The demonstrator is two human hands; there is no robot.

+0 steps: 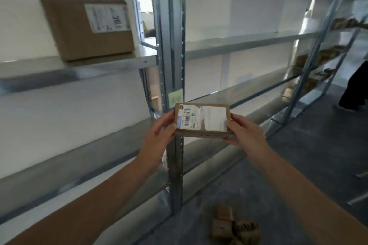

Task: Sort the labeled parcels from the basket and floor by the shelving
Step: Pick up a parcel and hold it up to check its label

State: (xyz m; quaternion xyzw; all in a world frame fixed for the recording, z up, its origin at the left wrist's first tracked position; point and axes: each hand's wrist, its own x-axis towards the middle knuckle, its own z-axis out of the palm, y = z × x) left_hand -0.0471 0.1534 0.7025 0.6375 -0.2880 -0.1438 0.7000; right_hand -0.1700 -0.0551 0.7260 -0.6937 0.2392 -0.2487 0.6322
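Facing shelf upright [175, 45], small parcel [201, 119] in grip of left hand [156, 138], right hand [247, 131]; floor parcels [235, 226] below.

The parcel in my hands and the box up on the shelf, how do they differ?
The small parcel is gripped in the air by the left hand and right hand; the large box stands on the shelf. The small parcel is clearly smaller than the large box. White labels cover most of the small parcel's face, one with a barcode; the large box has one label in an upper corner. Both are brown cardboard.
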